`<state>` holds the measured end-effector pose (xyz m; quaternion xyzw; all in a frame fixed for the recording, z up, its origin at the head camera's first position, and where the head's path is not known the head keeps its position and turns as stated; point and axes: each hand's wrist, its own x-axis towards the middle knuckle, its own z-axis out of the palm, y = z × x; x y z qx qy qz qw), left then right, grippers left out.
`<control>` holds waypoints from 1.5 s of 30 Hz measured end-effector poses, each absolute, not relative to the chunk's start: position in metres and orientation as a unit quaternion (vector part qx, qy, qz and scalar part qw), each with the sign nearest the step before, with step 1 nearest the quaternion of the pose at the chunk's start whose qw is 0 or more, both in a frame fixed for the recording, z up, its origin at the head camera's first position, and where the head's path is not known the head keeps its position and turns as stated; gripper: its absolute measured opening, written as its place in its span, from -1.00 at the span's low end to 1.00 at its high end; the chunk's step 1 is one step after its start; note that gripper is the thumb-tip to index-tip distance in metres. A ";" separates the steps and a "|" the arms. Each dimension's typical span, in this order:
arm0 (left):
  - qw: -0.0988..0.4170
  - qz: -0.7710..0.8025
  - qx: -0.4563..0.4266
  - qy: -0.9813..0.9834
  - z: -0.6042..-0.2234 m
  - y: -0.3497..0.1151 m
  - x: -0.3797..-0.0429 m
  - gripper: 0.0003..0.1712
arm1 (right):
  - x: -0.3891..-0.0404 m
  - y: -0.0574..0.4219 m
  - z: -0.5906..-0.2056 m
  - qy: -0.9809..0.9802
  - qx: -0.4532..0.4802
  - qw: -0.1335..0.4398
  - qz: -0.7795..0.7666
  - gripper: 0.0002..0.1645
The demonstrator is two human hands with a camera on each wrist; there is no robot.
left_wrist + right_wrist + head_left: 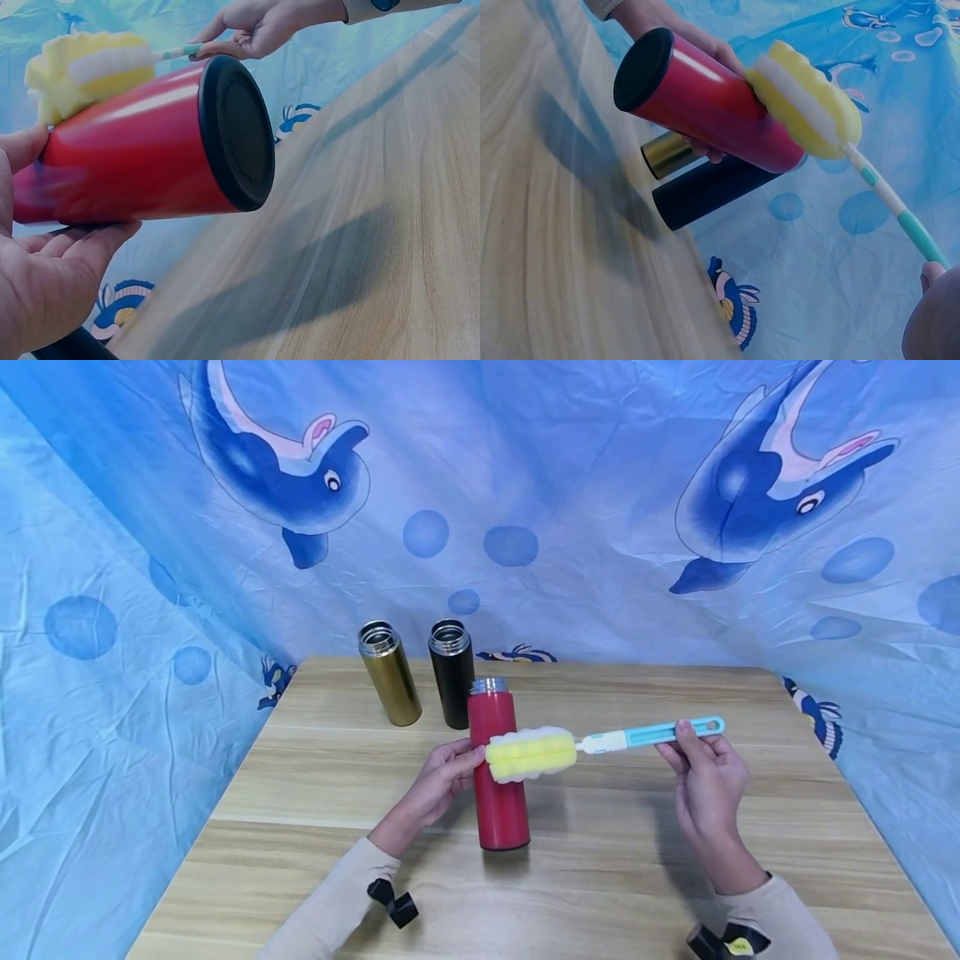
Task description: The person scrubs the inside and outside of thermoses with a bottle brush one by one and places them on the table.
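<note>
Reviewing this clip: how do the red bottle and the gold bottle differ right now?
Colour: the red bottle has a red body; the gold bottle is gold.
Support: the red bottle is held above the table by the left hand, while the gold bottle stands on it.
Place: the red bottle is nearer the person; the gold bottle stands toward the far edge.
Shared: both have bare silver necks with no lid.
</note>
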<state>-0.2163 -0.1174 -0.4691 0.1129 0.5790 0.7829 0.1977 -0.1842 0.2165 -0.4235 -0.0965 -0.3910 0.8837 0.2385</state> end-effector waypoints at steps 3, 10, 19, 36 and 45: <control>0.202 0.781 0.112 0.581 -0.469 -0.117 -0.217 -0.43 | -0.187 0.216 -0.422 -0.382 -0.091 0.245 0.886 -0.76; 0.206 0.779 0.108 0.582 -0.467 -0.116 -0.218 -0.36 | -0.193 0.216 -0.420 -0.380 -0.071 0.258 0.885 -0.79; 0.209 0.772 0.097 0.592 -0.466 -0.116 -0.216 -0.37 | -0.198 0.215 -0.416 -0.363 -0.063 0.270 0.890 -0.77; 0.208 0.785 0.092 0.576 -0.468 -0.114 -0.216 -0.35 | -0.211 0.209 -0.410 -0.335 -0.024 0.294 0.895 -0.81; 0.210 0.787 0.096 0.572 -0.470 -0.114 -0.217 -0.33 | -0.215 0.205 -0.408 -0.314 -0.019 0.298 0.901 -0.74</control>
